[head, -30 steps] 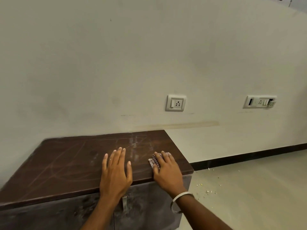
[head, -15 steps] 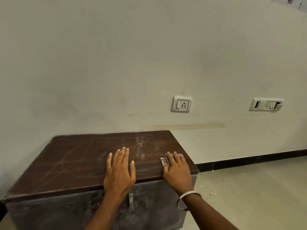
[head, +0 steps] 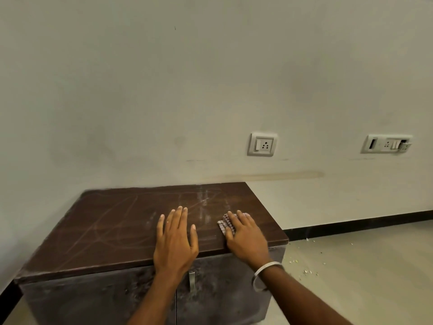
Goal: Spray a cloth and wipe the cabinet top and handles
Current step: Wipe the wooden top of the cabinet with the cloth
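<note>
A low cabinet with a dark brown, scratched and dusty top [head: 112, 226] stands against the wall. My left hand [head: 174, 240] lies flat on the top near the front edge, fingers straight. My right hand [head: 246, 238] presses a small checked cloth [head: 225, 225] flat onto the top near the right front corner; only the cloth's left edge shows past my fingers. A metal handle [head: 191, 281] hangs on the grey door front below my left wrist. No spray bottle is in view.
The pale wall behind carries a socket plate [head: 262, 144] and a switch panel [head: 387, 144]. Crumbs [head: 307, 270] are scattered on the light floor to the right of the cabinet. A dark skirting strip [head: 356, 225] runs along the wall's foot.
The view has shifted so the cabinet sits further right in frame. My right hand slid the cloth a little toward the right edge, then stayed; my left hand has kept its place.
</note>
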Tool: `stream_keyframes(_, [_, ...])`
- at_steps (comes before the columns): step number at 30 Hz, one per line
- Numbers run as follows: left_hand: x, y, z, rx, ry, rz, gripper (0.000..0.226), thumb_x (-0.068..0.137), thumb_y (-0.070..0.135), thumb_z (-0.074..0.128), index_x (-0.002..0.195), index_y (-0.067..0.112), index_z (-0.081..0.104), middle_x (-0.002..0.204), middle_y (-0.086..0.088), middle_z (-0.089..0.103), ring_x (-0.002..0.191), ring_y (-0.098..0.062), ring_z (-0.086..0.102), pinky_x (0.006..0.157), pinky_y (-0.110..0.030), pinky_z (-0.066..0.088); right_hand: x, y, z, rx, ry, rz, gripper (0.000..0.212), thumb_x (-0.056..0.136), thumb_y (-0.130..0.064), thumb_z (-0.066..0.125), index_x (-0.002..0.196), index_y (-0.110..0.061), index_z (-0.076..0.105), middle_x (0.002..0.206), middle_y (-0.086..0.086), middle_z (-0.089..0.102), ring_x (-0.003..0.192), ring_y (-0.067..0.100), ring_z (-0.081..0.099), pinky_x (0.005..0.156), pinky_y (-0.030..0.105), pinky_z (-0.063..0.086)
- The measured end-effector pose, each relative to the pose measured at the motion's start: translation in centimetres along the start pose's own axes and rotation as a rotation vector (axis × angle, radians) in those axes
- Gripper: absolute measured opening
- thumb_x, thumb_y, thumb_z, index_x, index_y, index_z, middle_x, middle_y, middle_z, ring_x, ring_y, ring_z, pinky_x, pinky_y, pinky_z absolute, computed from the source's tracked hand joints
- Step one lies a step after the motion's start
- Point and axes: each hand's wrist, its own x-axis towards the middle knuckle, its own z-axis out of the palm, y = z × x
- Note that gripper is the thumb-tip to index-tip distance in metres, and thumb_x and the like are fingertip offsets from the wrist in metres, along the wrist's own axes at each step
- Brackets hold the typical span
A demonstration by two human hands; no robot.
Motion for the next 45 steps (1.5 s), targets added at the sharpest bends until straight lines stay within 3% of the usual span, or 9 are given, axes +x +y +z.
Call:
stream_keyframes(7, [0.0,0.0,0.2,0.019,-0.019,0.014,0.060,0.093,0.041,0.029,0.139,0.009,0.050,0.142,-0.008,0.052,0.134,-0.022,0.045,0.116,-0.042,0.018,1.2,1.2,-0.8,-0.041,-0.032,0.113,0.057,0.096,-0.042,0.033,0.151,-0.029,0.022,0.160,0.002,0.018,0.148,0.024,0.010,0.122,0.041,0.012])
stream_keyframes(16, [0.1,0.2,0.2,0.029,-0.016,0.010,0.060,0.093,0.041,0.030,0.138,0.009,0.051,0.142,-0.008,0.052,0.134,-0.022,0.046,0.114,-0.043,0.021,1.8,-4.6,1.9,-0.015,-0.082,-0.088,0.057,0.096,-0.043,0.030,0.151,-0.030,0.019,0.160,0.001,0.016,0.149,0.022,0.007,0.122,0.041,0.012])
stream_keyframes(29, [0.1,0.2,0.3,0.018,-0.006,0.005,0.060,0.093,0.042,0.031,0.139,0.009,0.051,0.143,-0.006,0.051,0.135,-0.020,0.044,0.114,-0.042,0.021,4.6,1.1,-0.2,-0.052,-0.058,0.083,0.059,0.094,-0.041,0.034,0.151,-0.029,0.022,0.160,0.002,0.018,0.148,0.024,0.012,0.121,0.040,0.013])
stream_keyframes(38, [0.2,0.3,0.3,0.015,0.008,0.009,0.060,0.092,0.042,0.032,0.139,0.009,0.051,0.143,-0.008,0.051,0.135,-0.021,0.045,0.114,-0.042,0.020,4.4,-4.2,2.1,-0.018,-0.092,-0.085,0.058,0.096,-0.042,0.032,0.151,-0.030,0.018,0.161,0.001,0.015,0.149,0.022,0.006,0.122,0.041,0.012])
stream_keyframes(45, [0.1,0.2,0.4,0.011,0.004,0.000,0.062,0.093,0.044,0.029,0.141,0.010,0.047,0.146,-0.006,0.048,0.138,-0.019,0.040,0.116,-0.043,0.021,5.7,-0.1,0.5,-0.024,-0.081,0.011,0.059,0.095,-0.043,0.034,0.151,-0.031,0.020,0.160,0.000,0.016,0.148,0.021,0.009,0.121,0.041,0.013])
